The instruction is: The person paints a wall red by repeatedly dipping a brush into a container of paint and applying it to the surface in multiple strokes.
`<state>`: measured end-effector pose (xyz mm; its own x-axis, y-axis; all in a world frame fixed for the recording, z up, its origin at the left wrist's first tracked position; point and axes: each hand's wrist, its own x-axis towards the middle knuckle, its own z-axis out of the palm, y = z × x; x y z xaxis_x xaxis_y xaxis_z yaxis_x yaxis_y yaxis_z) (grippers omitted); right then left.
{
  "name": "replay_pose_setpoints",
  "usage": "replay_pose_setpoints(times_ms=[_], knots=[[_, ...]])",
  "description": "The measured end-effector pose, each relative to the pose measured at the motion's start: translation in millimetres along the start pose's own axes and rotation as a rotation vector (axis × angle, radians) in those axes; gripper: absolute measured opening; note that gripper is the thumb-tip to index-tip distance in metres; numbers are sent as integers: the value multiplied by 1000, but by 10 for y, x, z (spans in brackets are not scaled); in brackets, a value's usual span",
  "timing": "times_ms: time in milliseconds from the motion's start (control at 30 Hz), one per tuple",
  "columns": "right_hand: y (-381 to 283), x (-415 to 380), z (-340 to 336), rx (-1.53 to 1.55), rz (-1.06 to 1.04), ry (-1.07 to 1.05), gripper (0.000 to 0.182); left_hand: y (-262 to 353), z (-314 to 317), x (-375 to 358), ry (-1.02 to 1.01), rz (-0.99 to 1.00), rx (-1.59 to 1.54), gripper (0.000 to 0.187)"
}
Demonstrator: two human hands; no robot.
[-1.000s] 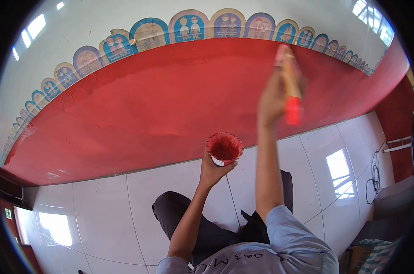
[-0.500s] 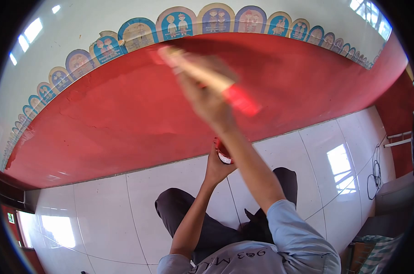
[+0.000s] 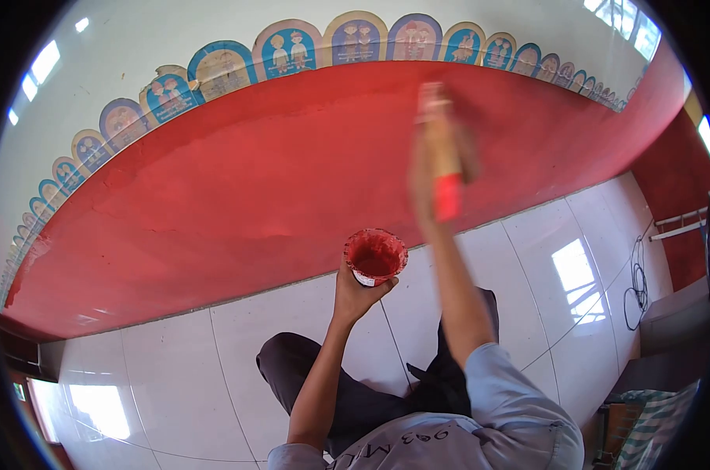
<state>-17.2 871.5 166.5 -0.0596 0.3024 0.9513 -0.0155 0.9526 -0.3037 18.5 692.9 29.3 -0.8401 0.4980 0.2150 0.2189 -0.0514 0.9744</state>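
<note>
My right hand (image 3: 429, 176) is closed around a paintbrush (image 3: 444, 153) with a wooden handle and a red end, both blurred by motion. The brush head points up at the red wall (image 3: 237, 180), a little below the border strip. In my left hand (image 3: 356, 294) is a small paint cup (image 3: 376, 257), its rim and inside coated in red paint. Its mouth faces up toward me, and my fingers wrap its lower side, where a white patch shows. The cup is in front of the wall's lower part.
A border of arched picture stickers (image 3: 359, 39) runs along the top edge of the red area, below a pale upper wall (image 3: 159, 35). White floor tiles (image 3: 175, 368) lie under my crossed legs. At the right are a coiled cable (image 3: 637, 286) and a checked cloth (image 3: 652, 427).
My right hand has swept the brush to the right along the upper red wall, and the brush has turned more upright. The paint cup, earlier mostly behind my right arm, now shows fully.
</note>
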Motion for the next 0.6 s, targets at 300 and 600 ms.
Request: replay_pose_setpoints(times_ms=[300, 600], knots=[[-1583, -243, 533, 794, -205, -91, 20, -287, 210, 225, -49, 32, -149, 68], [465, 455, -532, 308, 496, 357, 30, -10, 446, 318, -143, 28, -232, 74]])
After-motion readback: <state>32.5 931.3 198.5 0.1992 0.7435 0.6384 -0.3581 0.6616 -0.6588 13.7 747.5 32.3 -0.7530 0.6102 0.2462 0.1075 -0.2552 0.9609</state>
